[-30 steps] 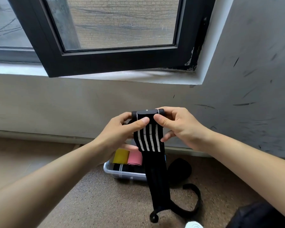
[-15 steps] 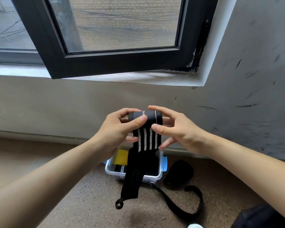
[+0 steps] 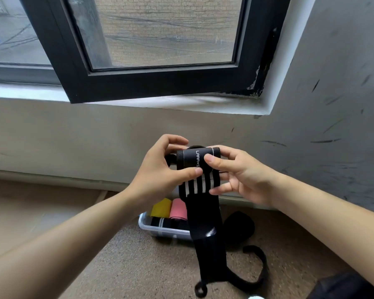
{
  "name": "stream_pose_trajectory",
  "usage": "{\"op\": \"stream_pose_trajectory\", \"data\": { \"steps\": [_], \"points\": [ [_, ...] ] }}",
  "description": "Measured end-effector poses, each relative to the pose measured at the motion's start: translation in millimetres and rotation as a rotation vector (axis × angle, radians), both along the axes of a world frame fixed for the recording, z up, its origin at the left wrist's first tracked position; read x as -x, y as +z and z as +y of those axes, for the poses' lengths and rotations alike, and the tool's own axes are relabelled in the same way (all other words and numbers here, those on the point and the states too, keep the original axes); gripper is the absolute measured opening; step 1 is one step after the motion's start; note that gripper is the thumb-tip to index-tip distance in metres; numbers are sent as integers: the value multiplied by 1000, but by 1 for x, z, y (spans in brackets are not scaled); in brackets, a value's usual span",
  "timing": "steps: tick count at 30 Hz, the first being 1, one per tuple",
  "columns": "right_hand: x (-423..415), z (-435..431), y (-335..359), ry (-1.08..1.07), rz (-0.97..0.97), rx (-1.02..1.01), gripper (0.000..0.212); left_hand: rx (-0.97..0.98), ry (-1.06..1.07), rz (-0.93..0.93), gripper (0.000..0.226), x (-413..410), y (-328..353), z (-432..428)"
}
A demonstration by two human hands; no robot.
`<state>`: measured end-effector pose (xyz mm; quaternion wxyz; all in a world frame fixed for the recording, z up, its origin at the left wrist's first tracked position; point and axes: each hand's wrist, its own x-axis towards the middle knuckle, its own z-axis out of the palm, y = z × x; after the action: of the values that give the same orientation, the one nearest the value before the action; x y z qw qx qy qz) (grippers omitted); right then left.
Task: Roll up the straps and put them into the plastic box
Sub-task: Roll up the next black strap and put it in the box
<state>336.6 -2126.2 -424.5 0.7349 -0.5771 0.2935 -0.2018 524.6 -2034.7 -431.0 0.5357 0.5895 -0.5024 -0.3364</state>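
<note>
Fingers (image 3: 216, 164) on both my left hand (image 3: 158, 178) and right hand (image 3: 244, 180) are pinched round the rolled-up top of the black strap (image 3: 205, 214), tight so the coil can't spring loose, while its tail dangles in front of the plastic box (image 3: 160, 230) on the floor.

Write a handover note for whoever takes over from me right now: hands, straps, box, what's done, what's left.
Left hand and right hand both pinch the black strap: top end rolled, tail hanging unrolled.
Plastic box on the floor holds a yellow roll, a pink roll and a striped black roll: done.
Right of the box lie a black bundle and a loose strap.
Left: finish this roll, box it, then likely those two.
</note>
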Motion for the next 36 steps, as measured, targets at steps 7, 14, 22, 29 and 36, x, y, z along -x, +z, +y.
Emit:
{"op": "stream_pose_trajectory", "data": {
  "steps": [7, 14, 22, 29, 36],
  "points": [
    [3, -3, -3, 51, -66, 91, 48, -367, -163, 244, 54, -5, 9, 4],
    [1, -2, -6, 63, -69, 195, 48, -345, -179, 272, 45, -7, 11, 5],
    [1, -2, -2, 12, 19, 166, 50, -200, -148, 357, 44, -10, 10, 0],
    [-3, 3, 6, -12, 83, 158, 46, -56, -115, 245, 50, -7, 2, -1],
    [-3, 3, 3, -98, 29, 195, 35, -41, -144, 120, 53, -3, 1, 3]
  ]
}}
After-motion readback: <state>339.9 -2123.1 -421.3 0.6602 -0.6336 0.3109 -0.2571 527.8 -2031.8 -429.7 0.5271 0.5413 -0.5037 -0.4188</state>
